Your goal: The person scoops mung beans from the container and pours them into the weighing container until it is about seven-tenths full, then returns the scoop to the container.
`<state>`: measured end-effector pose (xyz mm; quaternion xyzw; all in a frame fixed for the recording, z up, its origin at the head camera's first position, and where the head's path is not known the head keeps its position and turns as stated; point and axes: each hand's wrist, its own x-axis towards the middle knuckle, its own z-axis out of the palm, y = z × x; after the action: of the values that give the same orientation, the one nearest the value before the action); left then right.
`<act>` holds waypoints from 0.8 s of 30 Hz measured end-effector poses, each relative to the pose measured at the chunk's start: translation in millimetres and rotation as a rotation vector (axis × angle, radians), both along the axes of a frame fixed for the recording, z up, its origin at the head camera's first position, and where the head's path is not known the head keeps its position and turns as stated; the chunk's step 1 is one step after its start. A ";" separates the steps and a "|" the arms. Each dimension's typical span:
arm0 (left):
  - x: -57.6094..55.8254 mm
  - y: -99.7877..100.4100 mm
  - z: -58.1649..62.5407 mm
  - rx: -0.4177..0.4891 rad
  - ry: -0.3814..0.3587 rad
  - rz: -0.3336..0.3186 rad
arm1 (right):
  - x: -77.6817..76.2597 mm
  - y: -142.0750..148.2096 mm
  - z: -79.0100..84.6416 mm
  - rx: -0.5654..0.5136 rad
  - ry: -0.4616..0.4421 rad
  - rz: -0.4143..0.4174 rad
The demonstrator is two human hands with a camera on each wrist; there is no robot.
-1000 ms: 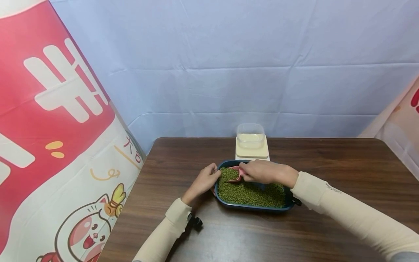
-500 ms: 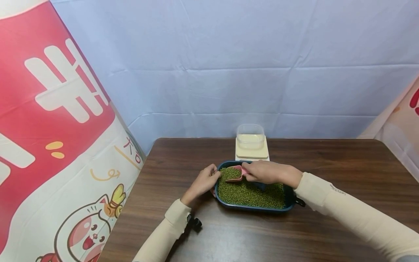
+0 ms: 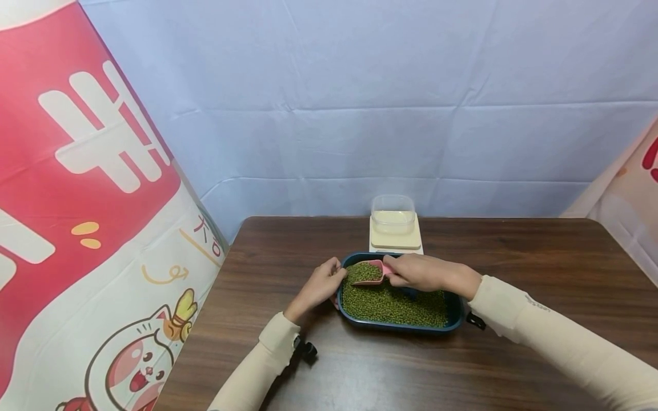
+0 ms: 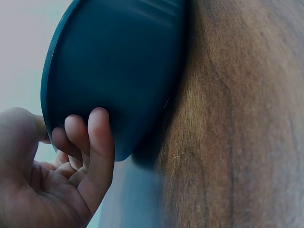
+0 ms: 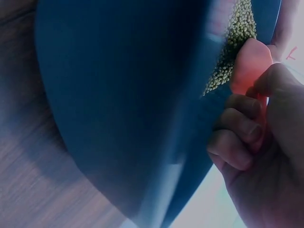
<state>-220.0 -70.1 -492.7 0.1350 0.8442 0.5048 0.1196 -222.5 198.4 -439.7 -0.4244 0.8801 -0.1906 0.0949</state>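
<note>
A dark blue tub [image 3: 398, 326] holds many small green beans [image 3: 396, 305], likely mung beans. My left hand [image 3: 323, 281] grips its left end, thumb at the rim and fingers against the outer wall [image 4: 128, 61], as the left wrist view shows. My right hand [image 3: 424, 272] holds a pink scoop [image 3: 384, 264] by its handle, fingers curled round it. Beans fill the scoop, which lies low over those in the tub's far left part. In the right wrist view the back of the scoop [image 5: 251, 64] shows beside the beans [image 5: 242, 23].
Behind the tub stands a cream-coloured kitchen scale [image 3: 396, 240] with a clear plastic container [image 3: 393, 221] on it. The brown wooden table [image 3: 288, 240] ends at a pale cloth backdrop [image 3: 329, 142]. A printed red and white banner [image 3: 103, 188] hangs on the left.
My right hand and the scoop have shifted slightly to the right, and more of the scoop's beans show. The left hand has stayed at the tub's end.
</note>
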 end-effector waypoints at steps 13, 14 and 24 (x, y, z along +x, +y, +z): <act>-0.4 0.8 0.5 -0.024 0.028 0.001 | 0.1 6.9 -2.4 -0.037 0.089 -0.006; -0.5 0.9 0.7 -0.031 0.036 0.004 | 0.2 7.4 -2.6 -0.036 0.091 -0.009; -0.7 0.9 -0.4 -0.027 0.012 0.005 | 2.7 11.7 -3.0 -0.031 0.075 -0.028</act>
<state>-220.7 -69.2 -493.1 0.1345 0.8520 0.4928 0.1151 -219.8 210.0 -442.7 -0.4202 0.8858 -0.1895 0.0526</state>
